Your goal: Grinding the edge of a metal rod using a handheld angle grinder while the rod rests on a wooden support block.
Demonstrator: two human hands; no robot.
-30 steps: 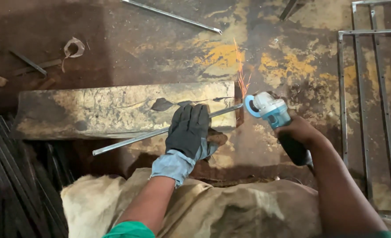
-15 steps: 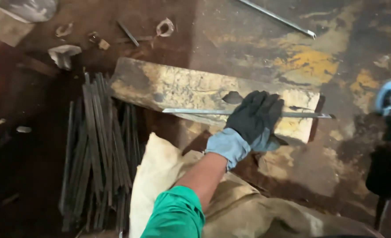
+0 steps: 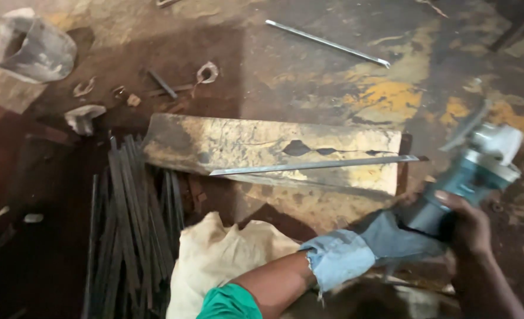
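In the head view, I judge the work in hand to be grinding or cutting of metal, at a pause: the tool is lifted away from the workpiece. My bare right hand [image 3: 466, 227] is closed around the body of the teal and white angle grinder [image 3: 477, 168], which is in the air at the right, beside the end of the bar and not touching it. My left hand [image 3: 392, 239], in a grey and pale blue work glove, lies against the rear of the grinder. If its fingers close around the grinder or only rest there, I cannot tell.

The long flat steel bar [image 3: 315, 165] lies free along the front edge of the worn yellowish wooden block [image 3: 244, 142], and its right end passes over the end of the block. No hand holds it. I think the next move calls for a hand pressing the bar on the block, and for the disc coming square to the bar's end, with fingers away.

For packages, a pale beige cloth sack [image 3: 220, 260] is just under the block, near my left arm. A grey crumpled container [image 3: 34, 50] lies at the top left. I see no label or sign on them. A bundle of dark thin metal rods [image 3: 129, 224] lies left of the sack.
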